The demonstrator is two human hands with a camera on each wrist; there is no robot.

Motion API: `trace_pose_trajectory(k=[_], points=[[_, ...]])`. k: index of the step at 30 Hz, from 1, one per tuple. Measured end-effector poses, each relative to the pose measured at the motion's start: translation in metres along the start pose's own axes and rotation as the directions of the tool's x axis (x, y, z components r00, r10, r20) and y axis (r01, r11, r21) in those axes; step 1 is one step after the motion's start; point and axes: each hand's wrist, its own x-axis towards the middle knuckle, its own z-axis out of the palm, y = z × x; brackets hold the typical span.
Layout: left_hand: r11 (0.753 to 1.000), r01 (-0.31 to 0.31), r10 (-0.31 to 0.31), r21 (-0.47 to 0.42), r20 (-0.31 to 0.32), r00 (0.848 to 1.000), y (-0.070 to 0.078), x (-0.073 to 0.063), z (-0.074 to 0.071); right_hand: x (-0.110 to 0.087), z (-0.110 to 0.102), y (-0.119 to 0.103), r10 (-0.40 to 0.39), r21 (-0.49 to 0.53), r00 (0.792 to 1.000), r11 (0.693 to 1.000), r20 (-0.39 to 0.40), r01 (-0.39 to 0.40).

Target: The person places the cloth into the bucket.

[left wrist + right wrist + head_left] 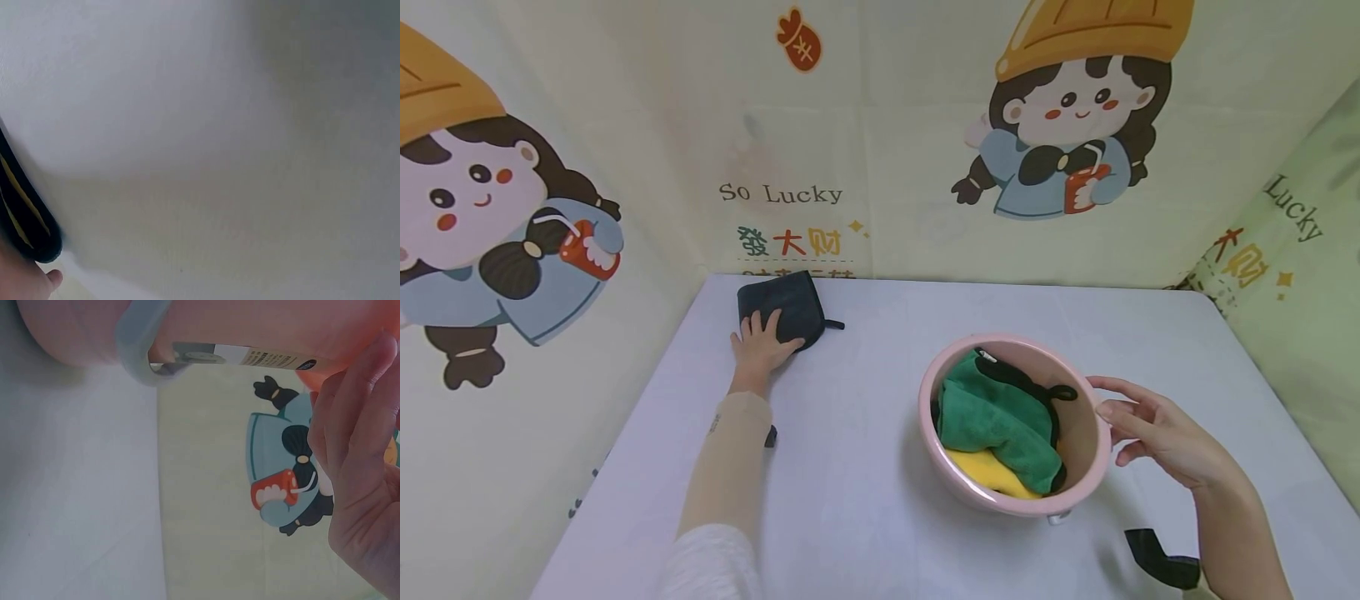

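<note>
On the table's far left lies a dark folded cloth (786,300) with a small loop at its right corner. My left hand (760,346) rests on its near part with the fingers spread. In the left wrist view, the folded edge of the cloth (49,245) shows yellow lines within the dark fold, above a thumb tip. A pink bucket (951,483) stands right of centre, holding a green cloth (992,408) with black edging and a loop, over a yellow cloth (988,471). My right hand (1157,429) touches the bucket's right side near the rim, its fingers loosely bent.
The white table (850,517) meets a printed backdrop (910,167) along its far edge and sides. A grey handle (134,344) and a paper label (272,358) are on the bucket's outside. A black strap (1157,558) is by the right wrist.
</note>
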Motion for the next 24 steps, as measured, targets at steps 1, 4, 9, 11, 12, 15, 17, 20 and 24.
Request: trace_pose_trajectory(k=[1,4,9,11,12,15,17,20,24], points=[[1.0,-0.003,0.003,0.001,0.0,1.0,-0.0002,0.0006,0.0001,0.0,0.0,-0.0001,0.003,-0.001,1.0,1.0,-0.001,-0.003],[1.0,-0.017,0.017,0.009,-0.002,1.0,-0.0004,0.0018,-0.0004,-0.0003,0.0001,-0.0001,0.011,0.001,1.0,1.0,-0.001,-0.011],[0.999,-0.04,0.039,-0.003,-0.02,0.999,-0.0023,0.0033,-0.0025,0.0004,0.0005,-0.0005,0.017,-0.002,1.0,1.0,-0.004,-0.017],[0.999,-0.047,0.046,-0.011,-0.032,0.998,-0.0026,0.0042,-0.0029,0.0004,0.0006,-0.0005,0.014,-0.007,1.0,1.0,-0.008,-0.014],[0.999,-0.05,0.049,-0.016,-0.037,0.998,-0.0026,0.0047,-0.003,0.0004,0.0007,-0.0005,0.012,-0.009,1.0,1.0,-0.008,-0.012],[0.998,-0.056,0.055,-0.024,-0.051,0.997,-0.0026,0.0056,-0.0029,0.0004,0.0009,-0.0007,0.004,-0.012,1.0,1.0,-0.007,-0.004],[0.998,-0.058,0.056,-0.022,-0.06,0.997,-0.0025,0.0053,-0.0027,0.0004,0.001,-0.0007,0.001,-0.01,1.0,1.0,-0.004,-0.001],[0.998,-0.058,0.058,-0.003,-0.074,0.996,-0.0013,0.0042,-0.0023,0.0006,0.0011,-0.0006,0.004,-0.014,1.0,1.0,-0.002,-0.004],[0.997,-0.06,0.063,0.037,-0.09,0.994,0.0016,0.0034,-0.0012,0.0006,0.0009,-0.0007,0.012,-0.015,1.0,1.0,-0.006,-0.012]])
